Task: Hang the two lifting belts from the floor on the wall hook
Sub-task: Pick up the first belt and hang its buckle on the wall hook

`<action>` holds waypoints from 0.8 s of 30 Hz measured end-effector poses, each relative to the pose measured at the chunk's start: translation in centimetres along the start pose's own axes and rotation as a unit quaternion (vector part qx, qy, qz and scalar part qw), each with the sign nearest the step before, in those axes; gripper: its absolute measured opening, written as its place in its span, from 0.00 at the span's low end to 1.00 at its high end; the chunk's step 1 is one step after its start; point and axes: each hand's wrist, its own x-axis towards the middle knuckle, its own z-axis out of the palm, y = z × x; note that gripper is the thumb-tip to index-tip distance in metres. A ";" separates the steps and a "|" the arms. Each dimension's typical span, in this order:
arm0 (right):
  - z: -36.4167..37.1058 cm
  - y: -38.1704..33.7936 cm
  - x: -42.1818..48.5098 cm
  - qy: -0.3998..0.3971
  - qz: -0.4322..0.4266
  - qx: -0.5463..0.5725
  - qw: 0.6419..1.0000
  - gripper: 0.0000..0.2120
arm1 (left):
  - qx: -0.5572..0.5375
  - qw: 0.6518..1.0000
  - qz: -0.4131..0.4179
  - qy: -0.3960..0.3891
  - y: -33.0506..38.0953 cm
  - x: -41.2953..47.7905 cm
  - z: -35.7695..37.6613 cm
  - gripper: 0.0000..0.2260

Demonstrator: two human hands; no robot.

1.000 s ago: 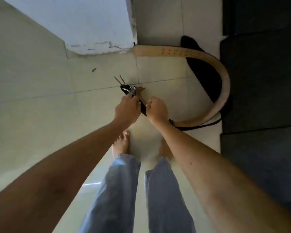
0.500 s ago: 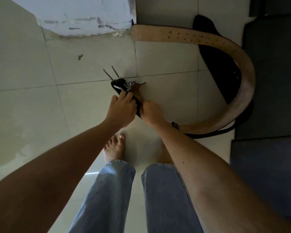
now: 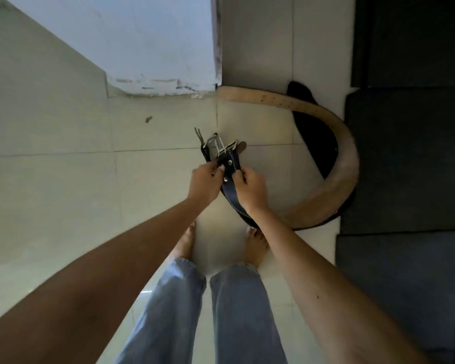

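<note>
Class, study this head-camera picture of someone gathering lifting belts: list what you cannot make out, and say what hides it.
- Wall hook: nowhere in the head view, so its place is unknown.
- Black belt: its run beneath the right hand and forearm is covered.
- Buckle: its prongs are blurred; whether fastened is unclear.
- Tan belt: it covers the dark belt part behind, so how many belts lie there is uncertain.
- Left hand: its fingertips are hidden against the strap.

text: none legible | checked: belt strap, buckle, tan belt, floor tiles | labels, brands, numbers: none readable
</note>
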 end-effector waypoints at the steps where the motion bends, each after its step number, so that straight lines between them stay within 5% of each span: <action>1: -0.8 -0.4 -0.7 0.023 -0.002 0.019 1.000 0.13 | -0.030 0.999 -0.024 0.002 0.8 -0.7 -0.2 0.13; 7: -6.5 -8.9 -5.6 0.051 -0.040 0.113 0.991 0.11 | -0.266 0.957 -0.119 -0.004 6.4 -5.3 -5.1 0.16; 15: -14.9 -20.1 -17.5 0.049 -0.039 0.230 0.971 0.12 | -0.354 0.933 -0.053 0.028 16.9 -18.6 -15.3 0.20; 19: -19.3 -27.7 -26.1 0.030 -0.072 0.291 0.954 0.07 | -0.320 0.944 0.040 0.064 22.9 -27.3 -21.9 0.13; 24: -28.1 -36.9 -35.5 0.081 -0.144 0.285 0.944 0.14 | -0.291 0.936 0.180 0.081 31.4 -36.8 -29.5 0.13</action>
